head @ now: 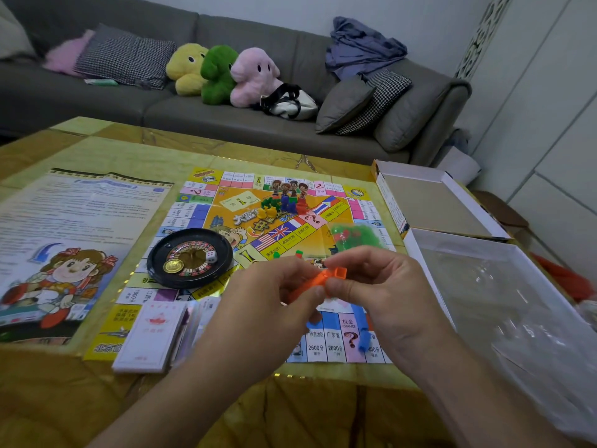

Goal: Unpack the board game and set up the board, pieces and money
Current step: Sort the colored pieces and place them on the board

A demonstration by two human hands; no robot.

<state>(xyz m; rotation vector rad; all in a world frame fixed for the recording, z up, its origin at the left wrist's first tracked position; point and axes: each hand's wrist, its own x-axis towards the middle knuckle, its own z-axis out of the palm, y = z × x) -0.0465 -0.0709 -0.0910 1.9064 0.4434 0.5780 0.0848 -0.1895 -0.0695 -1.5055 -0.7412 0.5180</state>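
An orange plastic piece (318,282) is pinched between the left hand (274,305) and the right hand (381,295), held just above the near edge of the board (226,208), seemingly to snap it apart or assemble it. Finished pieces (281,203) cluster mid-board. The roulette wheel (190,257) and the money stack (151,337) lie close by, within reach.

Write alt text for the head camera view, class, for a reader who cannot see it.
Both hands, left hand and right hand, pinch an orange plastic game piece above a colourful game board spread on a yellow table. On the board sit a black roulette wheel and clustered pawns; a rules sheet lies left, open box halves right.
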